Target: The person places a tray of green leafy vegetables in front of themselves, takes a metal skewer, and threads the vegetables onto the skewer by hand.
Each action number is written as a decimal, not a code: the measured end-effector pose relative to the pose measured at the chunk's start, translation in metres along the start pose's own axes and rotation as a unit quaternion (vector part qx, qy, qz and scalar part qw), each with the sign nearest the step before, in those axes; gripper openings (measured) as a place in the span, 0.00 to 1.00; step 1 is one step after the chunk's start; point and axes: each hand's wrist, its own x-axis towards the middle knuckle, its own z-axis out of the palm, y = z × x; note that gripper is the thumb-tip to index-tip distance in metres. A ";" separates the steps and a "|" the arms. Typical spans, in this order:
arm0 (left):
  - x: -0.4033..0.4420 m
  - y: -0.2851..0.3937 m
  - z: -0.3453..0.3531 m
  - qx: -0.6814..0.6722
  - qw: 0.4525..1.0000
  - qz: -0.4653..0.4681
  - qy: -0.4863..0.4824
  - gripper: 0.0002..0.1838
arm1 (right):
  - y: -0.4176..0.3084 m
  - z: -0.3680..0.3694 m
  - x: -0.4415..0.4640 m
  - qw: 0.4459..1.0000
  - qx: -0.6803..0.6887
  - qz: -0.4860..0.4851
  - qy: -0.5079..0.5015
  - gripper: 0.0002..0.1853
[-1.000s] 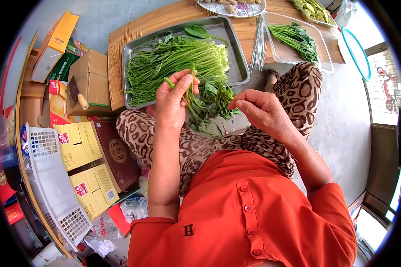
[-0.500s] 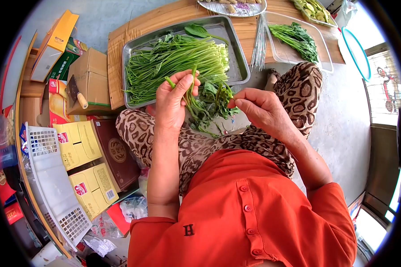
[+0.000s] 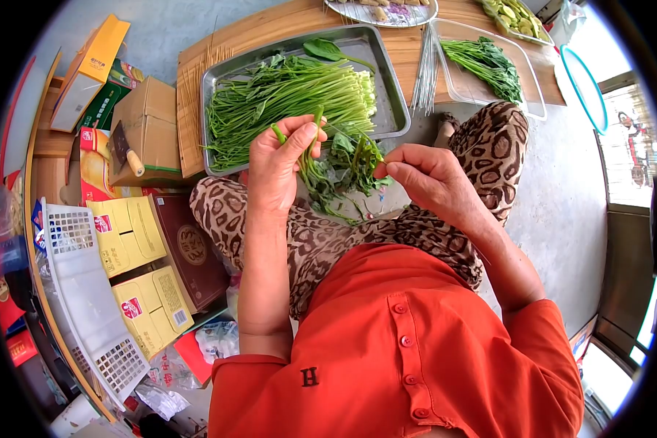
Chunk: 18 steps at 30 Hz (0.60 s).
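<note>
Green stems stick up from between the thumb and fingers of my left hand point(image 3: 283, 160), which is closed around a few leafy greens point(image 3: 315, 177). Their leaves hang down between my knees. My right hand point(image 3: 423, 175) is pinched at the edge of a dark leaf clump point(image 3: 365, 157), to the right of my left hand. Just beyond my hands, a metal tray point(image 3: 396, 109) holds a large pile of long-stemmed greens point(image 3: 285, 102) and one broad leaf. A clear plastic box point(image 3: 536, 98) at the back right holds a smaller bunch of greens point(image 3: 489, 66).
Thin skewers point(image 3: 424, 73) lie on the wooden table point(image 3: 255, 31) between tray and box. A plate point(image 3: 401, 20) stands at the back. Cartons point(image 3: 153, 124), a knife point(image 3: 128, 153) and a white plastic basket point(image 3: 87, 292) are on the left.
My left hand has shifted slightly left, keeping its grip on the stems. My right hand has barely moved and stays at the leaves.
</note>
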 end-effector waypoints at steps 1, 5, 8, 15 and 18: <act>0.000 0.000 -0.001 0.001 1.000 0.000 -0.004 0.11 | 0.000 0.001 0.000 1.000 0.009 -0.017 0.001 0.11; -0.002 0.000 -0.003 0.001 1.000 -0.005 -0.012 0.11 | 0.002 0.000 0.000 1.000 0.028 0.001 -0.013 0.12; -0.003 -0.003 -0.002 -0.017 1.000 0.006 -0.018 0.10 | 0.001 0.001 0.000 0.998 0.064 0.011 -0.025 0.11; -0.007 -0.012 0.016 0.056 0.997 0.003 -0.044 0.09 | 0.006 0.005 0.014 0.991 0.126 0.027 -0.020 0.13; -0.005 -0.016 0.026 0.278 0.952 0.127 -0.004 0.14 | 0.020 0.006 0.026 0.994 0.106 0.025 0.009 0.12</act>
